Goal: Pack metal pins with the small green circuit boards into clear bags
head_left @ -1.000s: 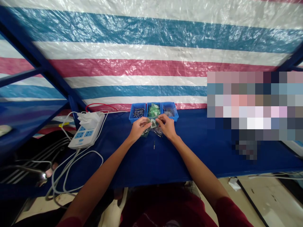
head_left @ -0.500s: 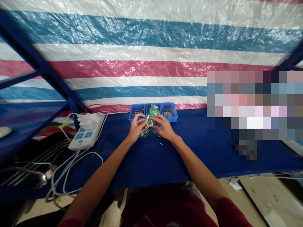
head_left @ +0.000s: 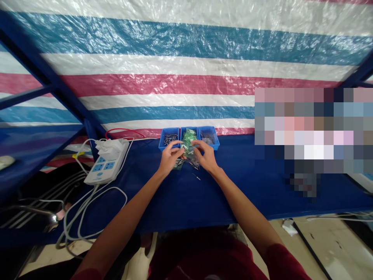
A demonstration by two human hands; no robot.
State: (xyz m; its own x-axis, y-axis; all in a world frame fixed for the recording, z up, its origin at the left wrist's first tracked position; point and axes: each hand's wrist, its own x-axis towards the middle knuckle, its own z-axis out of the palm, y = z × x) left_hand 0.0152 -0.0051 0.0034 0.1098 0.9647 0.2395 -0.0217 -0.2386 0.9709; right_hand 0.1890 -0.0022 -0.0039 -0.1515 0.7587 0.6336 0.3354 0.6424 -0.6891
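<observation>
My left hand (head_left: 169, 158) has its thumb and fingers closed on a small clear plastic bag (head_left: 187, 150) with a greenish tint. My right hand (head_left: 206, 156) curls its fingers at the bag's other side, seemingly gripping its edge. What lies inside the bag is too small to make out. Just under the hands, more small bags (head_left: 178, 165) and several thin metal pins (head_left: 194, 165) lie on the blue table. One pin that looks like a blind rivet (head_left: 197, 177) lies apart, nearer to me.
Behind my hands stand three blue bins: one with metal pins (head_left: 161, 142), one with green bags (head_left: 189, 134), one with clear bags (head_left: 216, 143). A white power strip (head_left: 106, 165) with looped cables lies left on the blue table (head_left: 186, 206). A striped sheet (head_left: 175, 83) hangs behind.
The small bag has turned and shifted slightly between my hands. The loose pin on the table moved a little to the right and changed its angle. The bins stay where they were.
</observation>
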